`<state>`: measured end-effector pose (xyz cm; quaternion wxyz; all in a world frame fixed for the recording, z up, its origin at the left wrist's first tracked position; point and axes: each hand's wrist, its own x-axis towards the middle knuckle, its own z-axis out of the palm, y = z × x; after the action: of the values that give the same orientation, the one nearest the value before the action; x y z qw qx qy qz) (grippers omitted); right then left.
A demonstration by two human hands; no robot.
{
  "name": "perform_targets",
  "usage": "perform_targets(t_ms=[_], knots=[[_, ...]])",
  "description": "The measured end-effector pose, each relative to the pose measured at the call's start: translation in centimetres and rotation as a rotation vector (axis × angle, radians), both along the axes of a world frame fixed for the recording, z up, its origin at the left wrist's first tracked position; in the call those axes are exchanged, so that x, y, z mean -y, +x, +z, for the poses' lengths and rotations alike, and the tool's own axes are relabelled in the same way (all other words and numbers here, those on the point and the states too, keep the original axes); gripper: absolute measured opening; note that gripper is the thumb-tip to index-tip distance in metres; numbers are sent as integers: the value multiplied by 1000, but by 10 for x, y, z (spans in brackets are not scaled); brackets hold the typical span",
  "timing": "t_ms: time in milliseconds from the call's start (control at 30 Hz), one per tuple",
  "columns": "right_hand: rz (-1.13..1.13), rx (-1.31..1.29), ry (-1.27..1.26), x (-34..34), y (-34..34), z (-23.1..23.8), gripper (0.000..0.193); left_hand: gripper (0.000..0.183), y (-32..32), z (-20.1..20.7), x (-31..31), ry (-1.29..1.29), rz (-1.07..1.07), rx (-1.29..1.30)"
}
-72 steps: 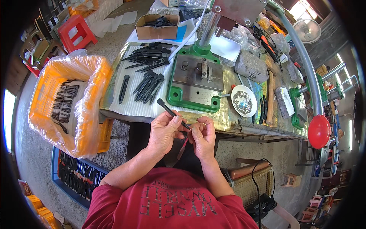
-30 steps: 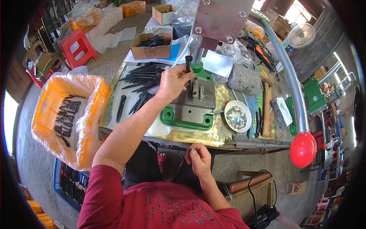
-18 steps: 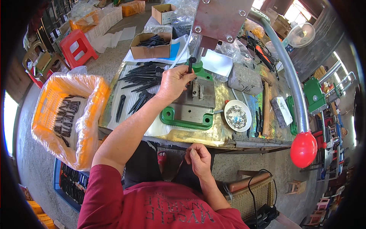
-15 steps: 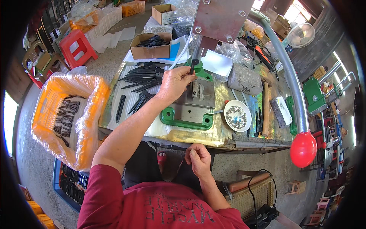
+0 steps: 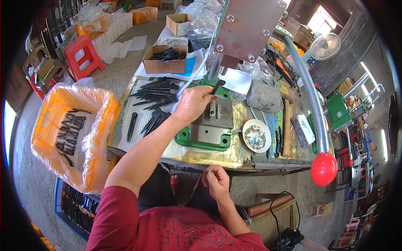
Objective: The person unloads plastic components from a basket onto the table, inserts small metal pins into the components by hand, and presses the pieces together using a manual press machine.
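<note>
My left hand pinches a small black part between thumb and fingers, above the hand press. The part leans to the right; its lower end is hidden by my fingers. Beneath it, a metal fixture block sits on the press's green base, and the grey press head stands above. My right hand is curled closed in front of the table's near edge, and whatever its fingers may hold is hidden. Several black pointed pieces lie on white foam sheet left of the press.
An orange lined crate with black pieces stands at left. A cardboard box sits behind the foam. Right of the press are a white bowl, a hammer and a grey block. The press lever's red knob hangs at right.
The black part has gone from nearly upright to leaning right, and my left hand sits slightly lower over the fixture. My right hand stays curled. The whole view has shifted a little.
</note>
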<state>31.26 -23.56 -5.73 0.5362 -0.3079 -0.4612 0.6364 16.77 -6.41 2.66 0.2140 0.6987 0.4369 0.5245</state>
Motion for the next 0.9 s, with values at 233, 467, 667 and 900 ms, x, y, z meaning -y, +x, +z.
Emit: perform_targets(t_ms=[233, 467, 667, 900], knots=[[-42, -6, 82, -1, 9, 15, 18, 10, 2, -3, -2, 13, 7, 25], [-451, -19, 489, -22, 38, 80, 17, 8, -2, -2, 0, 7, 25, 24], [-699, -24, 700, -19, 68, 163, 55, 8, 2, 1, 1, 40, 38, 26], [-618, 307, 983, -16, 58, 208, 60, 9, 0, -2, 1, 45, 40, 15]])
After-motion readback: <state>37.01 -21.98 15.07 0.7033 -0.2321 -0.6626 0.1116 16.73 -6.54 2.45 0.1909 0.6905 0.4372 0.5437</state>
